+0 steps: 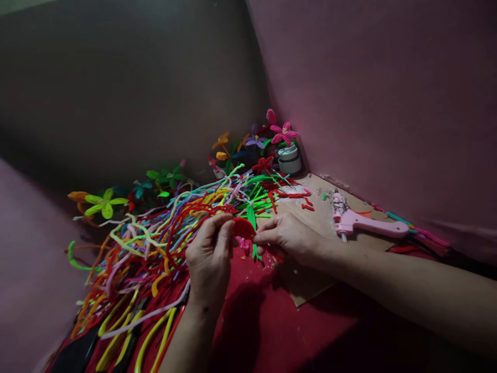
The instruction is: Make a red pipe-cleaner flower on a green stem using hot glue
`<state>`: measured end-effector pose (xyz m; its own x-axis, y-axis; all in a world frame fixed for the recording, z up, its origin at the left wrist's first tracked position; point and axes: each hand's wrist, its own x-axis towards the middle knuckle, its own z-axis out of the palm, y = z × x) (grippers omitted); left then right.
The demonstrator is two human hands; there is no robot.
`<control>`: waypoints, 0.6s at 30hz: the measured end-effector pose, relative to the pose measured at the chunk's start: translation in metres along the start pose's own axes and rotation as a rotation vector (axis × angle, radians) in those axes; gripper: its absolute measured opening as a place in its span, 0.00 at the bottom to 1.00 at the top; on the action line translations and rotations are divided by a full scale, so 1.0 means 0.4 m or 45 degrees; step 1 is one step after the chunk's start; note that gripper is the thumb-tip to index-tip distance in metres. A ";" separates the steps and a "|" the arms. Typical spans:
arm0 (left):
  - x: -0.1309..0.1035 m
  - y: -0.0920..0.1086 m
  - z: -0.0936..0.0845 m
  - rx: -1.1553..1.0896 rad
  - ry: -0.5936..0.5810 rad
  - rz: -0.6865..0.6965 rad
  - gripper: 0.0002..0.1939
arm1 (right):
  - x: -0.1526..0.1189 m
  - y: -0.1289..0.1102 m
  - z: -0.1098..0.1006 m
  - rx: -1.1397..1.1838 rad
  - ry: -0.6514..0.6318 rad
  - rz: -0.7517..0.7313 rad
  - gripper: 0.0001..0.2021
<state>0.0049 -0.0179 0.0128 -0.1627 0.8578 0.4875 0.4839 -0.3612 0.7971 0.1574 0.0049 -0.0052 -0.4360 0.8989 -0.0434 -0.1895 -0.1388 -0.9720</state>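
A red fuzzy piece (243, 228) is held between my two hands, above the red surface. My left hand (213, 248) pinches its left end between thumb and fingers. At its right end, my right hand (285, 237) has its fingertips closed on it. Behind the piece lies a green fuzzy leaf shape (251, 216), partly covered by it. Under my hands are small pink bits (244, 244). A large heap of coloured pipe cleaners (155, 233) spreads to the left of my left hand.
A pink glue gun (373, 225) lies on a brown board (318, 212) at right. Yellow-handled pliers (116, 331) are at lower left. Fuzzy flowers (106, 203) and a white jar (289, 159) stand along the back, near the walls.
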 end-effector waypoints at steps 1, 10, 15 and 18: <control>0.004 0.004 0.001 -0.137 0.024 -0.093 0.14 | 0.004 0.002 -0.002 0.030 0.005 0.001 0.10; 0.009 -0.024 0.025 -0.812 -0.505 -0.763 0.11 | 0.032 0.036 -0.017 0.316 -0.126 -0.041 0.08; -0.004 -0.016 0.043 -0.895 -0.359 -0.777 0.11 | 0.031 0.037 -0.020 0.271 -0.123 -0.062 0.10; -0.007 -0.016 0.048 -0.917 -0.300 -0.793 0.11 | 0.032 0.037 -0.022 0.281 -0.141 -0.016 0.10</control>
<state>0.0186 -0.0110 -0.0006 0.0026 0.9934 -0.1150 -0.2835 0.1110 0.9525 0.1568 0.0182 -0.0223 -0.5239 0.8518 0.0058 -0.3781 -0.2264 -0.8977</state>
